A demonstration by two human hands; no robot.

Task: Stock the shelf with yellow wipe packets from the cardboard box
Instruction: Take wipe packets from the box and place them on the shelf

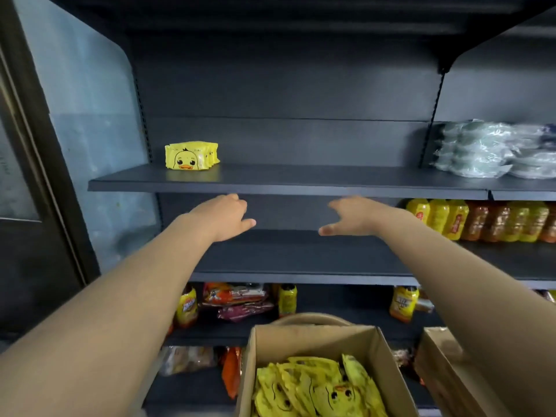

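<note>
A small stack of yellow plastic wipe packets printed with a duck face [191,155] stood near the left end of the dark grey metal shelf [301,177], set back a little from its front edge. The rest of that board was bare as far as the clear-wrapped pale packs [481,150] past its right end. Many more of the yellow packets [319,389] lay loose and overlapping in the open brown cardboard box [313,341] below, its flaps turned out.

Both arms were stretched forward below the shelf's front edge. The left hand [224,216] held nothing, its fingers loosely curled and the thumb sticking out. The right hand [358,218] was likewise empty, with fingers spread apart and relaxed. Neither touched a packet or the shelf.

The packets looked light, soft and slightly squashy, with a smooth film wrap that would probably slide against its neighbours. A grip across the flat faces, thumb on one side and fingers on the other, would likely hold several at once; pinching a crimped end seam risked letting one droop or slip. They seemed unlikely to break, though a hard squeeze could crease them.

Yellow and orange bottles [481,219] lined the right part of the shelf below, and a second cardboard box [436,365] sat just beside the first.
</note>
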